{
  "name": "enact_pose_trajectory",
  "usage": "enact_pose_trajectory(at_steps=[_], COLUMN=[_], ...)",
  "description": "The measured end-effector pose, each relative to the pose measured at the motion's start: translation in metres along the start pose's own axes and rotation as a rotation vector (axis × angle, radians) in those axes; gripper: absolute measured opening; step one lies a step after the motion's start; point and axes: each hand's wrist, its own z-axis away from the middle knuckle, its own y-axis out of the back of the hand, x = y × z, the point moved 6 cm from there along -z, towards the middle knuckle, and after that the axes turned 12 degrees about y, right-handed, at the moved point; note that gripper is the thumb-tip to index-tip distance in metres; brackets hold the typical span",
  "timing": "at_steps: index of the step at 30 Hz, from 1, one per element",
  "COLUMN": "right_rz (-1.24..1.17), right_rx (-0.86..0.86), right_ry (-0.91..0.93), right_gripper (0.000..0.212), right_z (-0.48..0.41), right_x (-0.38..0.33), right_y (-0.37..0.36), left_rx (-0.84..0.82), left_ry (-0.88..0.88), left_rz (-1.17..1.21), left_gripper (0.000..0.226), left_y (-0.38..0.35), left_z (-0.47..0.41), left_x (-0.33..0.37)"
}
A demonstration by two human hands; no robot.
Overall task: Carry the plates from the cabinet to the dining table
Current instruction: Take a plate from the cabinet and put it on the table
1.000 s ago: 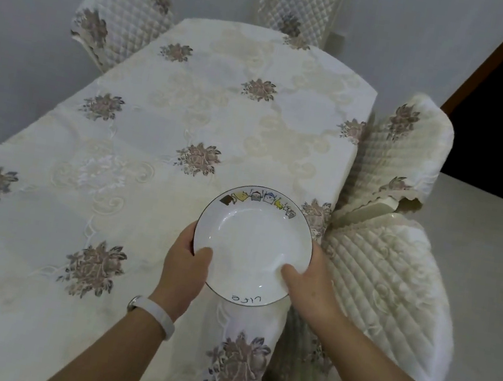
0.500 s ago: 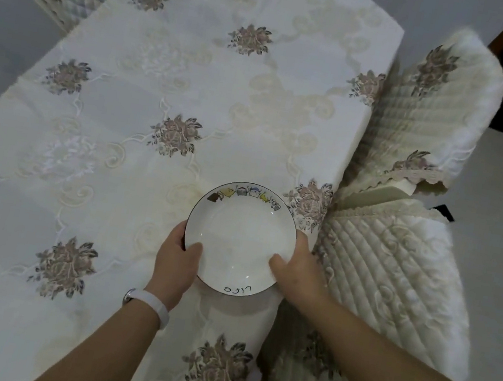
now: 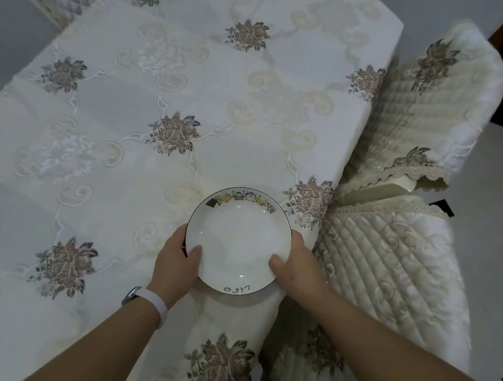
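Both hands, left hand (image 3: 178,261) and right hand (image 3: 296,271), grip a white plate (image 3: 237,240) (rim lettering unclear) over the dining table (image 3: 161,84).

1. This is a home dining room: a long dining table (image 3: 165,104) fills the middle, under a cream tablecloth (image 3: 93,139) embroidered with flowers.
2. Chairs in matching quilted covers (image 3: 394,279) are pushed in at the sides and far corner.
3. A white plate (image 3: 237,240) with a painted rim sits near the table's edge.
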Motion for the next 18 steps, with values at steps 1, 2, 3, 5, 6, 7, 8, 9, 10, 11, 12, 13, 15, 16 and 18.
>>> enact_pose_trajectory(at_steps=[1,2,3,5,6,7,8,9,10,11,12,13,15,16,18], right_rz=[-0.006,-0.019,-0.041,-0.087,-0.095,-0.089,-0.074,-0.063,-0.064,-0.077,-0.081,-0.069,-0.022,0.014,0.118], right_rx=[0.004,0.015,0.03,0.068,0.084,0.095,0.107,0.125,0.15,0.178,0.204,0.226,0.256,0.256,0.24], right_ry=[-0.001,-0.001,-0.003,-0.008,-0.008,-0.007,-0.008,-0.011,-0.015,-0.016,-0.011,0.0,0.033,0.058,0.118], right_gripper=[0.052,0.052,0.051,0.049,0.046,0.043,0.041,0.039,0.04,0.04,0.041,0.041,0.041,0.042,0.042], right_z=[0.0,0.001,0.003,0.008,0.011,0.015,0.02,0.024,0.029,0.035,0.04,0.046,0.06,0.068,0.087], right_x=[-0.001,-0.002,-0.002,-0.002,-0.002,-0.001,0.0,0.001,0.0,-0.001,-0.002,-0.005,-0.014,-0.02,-0.037], right_y=[0.0,0.0,0.001,0.004,0.005,0.006,0.008,0.01,0.013,0.016,0.019,0.023,0.031,0.035,0.041], left_rx=[-0.007,-0.012,-0.013,0.003,0.016,0.023,0.024,0.017,0.014,0.012,0.013,0.015,0.01,0.008,0.013], left_ry=[-0.005,-0.007,-0.005,-0.002,-0.009,-0.014,-0.015,-0.014,-0.024,-0.049,-0.085,-0.126,-0.195,-0.228,-0.325], left_rz=[0.0,0.004,0.01,0.023,0.03,0.04,0.046,0.045,0.034,0.019,0.0,-0.016,-0.035,-0.038,-0.058], left_gripper=[0.04,0.04,0.039,0.037,0.036,0.033,0.03,0.027,0.031,0.035,0.038,0.039,0.037,0.037,0.038], left_y=[0.0,0.001,0.002,0.007,0.011,0.015,0.019,0.024,0.028,0.034,0.039,0.045,0.057,0.064,0.078], left_z=[0.0,0.001,0.002,0.003,0.004,0.006,0.008,0.01,0.012,0.014,0.017,0.021,0.032,0.038,0.052], left_x=[0.0,0.0,0.0,-0.001,-0.001,-0.002,-0.002,-0.002,-0.002,-0.001,0.001,0.004,0.011,0.015,0.027])
